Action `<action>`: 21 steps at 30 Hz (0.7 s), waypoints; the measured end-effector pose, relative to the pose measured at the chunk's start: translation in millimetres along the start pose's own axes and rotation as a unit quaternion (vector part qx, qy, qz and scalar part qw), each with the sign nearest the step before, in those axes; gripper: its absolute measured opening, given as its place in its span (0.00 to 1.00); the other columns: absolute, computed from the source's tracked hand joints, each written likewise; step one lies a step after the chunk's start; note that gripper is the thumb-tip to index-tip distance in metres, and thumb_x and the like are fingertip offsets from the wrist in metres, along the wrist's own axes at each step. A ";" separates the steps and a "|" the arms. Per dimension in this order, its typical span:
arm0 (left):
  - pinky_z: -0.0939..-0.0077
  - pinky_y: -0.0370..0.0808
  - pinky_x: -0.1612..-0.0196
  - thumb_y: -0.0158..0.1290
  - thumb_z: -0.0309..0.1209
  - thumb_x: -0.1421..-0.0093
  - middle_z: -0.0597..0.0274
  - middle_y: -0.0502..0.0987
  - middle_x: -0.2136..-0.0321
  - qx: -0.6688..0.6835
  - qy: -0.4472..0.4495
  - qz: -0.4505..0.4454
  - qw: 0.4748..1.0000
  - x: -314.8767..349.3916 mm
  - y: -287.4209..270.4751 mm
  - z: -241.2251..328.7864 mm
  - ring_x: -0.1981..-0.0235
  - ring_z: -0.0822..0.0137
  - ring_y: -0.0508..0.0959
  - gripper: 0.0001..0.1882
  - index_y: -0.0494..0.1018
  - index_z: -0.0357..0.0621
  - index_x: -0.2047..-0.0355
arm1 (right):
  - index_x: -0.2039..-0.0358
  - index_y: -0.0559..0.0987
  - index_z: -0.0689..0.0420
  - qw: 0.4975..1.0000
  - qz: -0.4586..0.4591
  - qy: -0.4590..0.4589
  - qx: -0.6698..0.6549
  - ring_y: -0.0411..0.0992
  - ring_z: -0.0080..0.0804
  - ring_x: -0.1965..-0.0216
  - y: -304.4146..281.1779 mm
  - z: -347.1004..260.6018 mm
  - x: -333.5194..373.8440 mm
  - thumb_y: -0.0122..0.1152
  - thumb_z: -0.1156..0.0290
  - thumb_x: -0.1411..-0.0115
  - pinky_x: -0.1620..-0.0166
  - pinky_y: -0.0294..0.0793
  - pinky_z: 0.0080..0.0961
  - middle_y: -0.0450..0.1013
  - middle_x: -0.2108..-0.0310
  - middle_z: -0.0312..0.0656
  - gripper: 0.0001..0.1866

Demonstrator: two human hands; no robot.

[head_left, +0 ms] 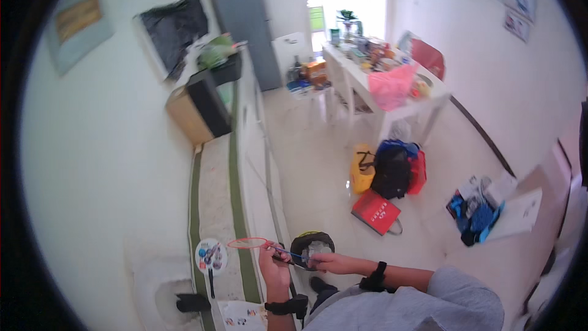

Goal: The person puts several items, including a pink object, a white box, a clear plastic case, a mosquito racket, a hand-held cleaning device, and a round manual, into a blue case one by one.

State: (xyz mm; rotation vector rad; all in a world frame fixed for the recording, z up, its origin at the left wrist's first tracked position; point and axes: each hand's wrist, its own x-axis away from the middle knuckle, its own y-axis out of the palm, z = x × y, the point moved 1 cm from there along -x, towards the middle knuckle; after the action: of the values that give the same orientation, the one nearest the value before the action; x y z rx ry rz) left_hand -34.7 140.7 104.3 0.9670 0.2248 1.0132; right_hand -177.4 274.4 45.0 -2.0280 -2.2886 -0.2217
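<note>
A small badminton racket with an orange-red oval head [247,243] and a blue shaft lies across the front of me, its head to the left. The fingers of my left hand [275,263] are closed near the throat of the racket, where the shaft meets the head. My right hand [334,263] is closed on the other end, around the handle, which it mostly hides. Just beyond both hands stands a bin [299,244] with a dark liner and pale, crumpled waste inside. A round hand fan [210,256] with a colourful print rests left of the racket head.
A long bench [215,193] with green stripes runs along the left, bearing a box [187,115]. Bags, including a yellow one [362,170] and a red one [376,211], sit on the floor. Clothes [474,211] lie at right. A cluttered white table [392,113] stands farther back.
</note>
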 end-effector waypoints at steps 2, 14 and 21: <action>0.75 0.65 0.72 0.47 0.27 0.42 0.64 0.68 0.75 0.011 -0.047 -0.011 0.999 -0.8 22.9 -33.6 0.76 0.69 0.67 0.09 0.66 0.43 0.60 | 0.56 0.70 0.59 0.999 0.041 0.007 0.013 0.65 0.23 0.62 -21.0 5.4 47.4 0.44 0.74 0.39 0.58 0.66 0.23 0.69 0.66 0.36 0.11; 0.72 0.66 0.67 0.45 0.29 0.40 0.59 0.69 0.74 -0.102 -0.396 -0.093 0.908 32.2 186.0 -253.1 0.72 0.66 0.68 0.07 0.67 0.44 0.61 | 0.59 0.71 0.55 0.878 0.387 0.098 0.264 0.73 0.54 0.68 -100.2 58.6 320.5 0.41 0.60 0.34 0.64 0.70 0.47 0.74 0.71 0.53 0.14; 0.72 0.67 0.65 0.45 0.29 0.39 0.59 0.70 0.76 -0.264 -0.381 -0.247 0.851 20.9 245.7 -371.3 0.73 0.68 0.69 0.07 0.67 0.40 0.73 | 0.59 0.74 0.54 0.799 0.548 0.157 0.192 0.73 0.52 0.66 -109.1 80.7 419.6 0.43 0.63 0.35 0.63 0.70 0.46 0.75 0.70 0.50 0.13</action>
State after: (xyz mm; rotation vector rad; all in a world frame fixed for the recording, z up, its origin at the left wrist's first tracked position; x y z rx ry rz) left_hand -385.8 414.3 81.8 0.6764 -0.4414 0.1360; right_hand -334.1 686.0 22.8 -2.4219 -0.6362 0.0066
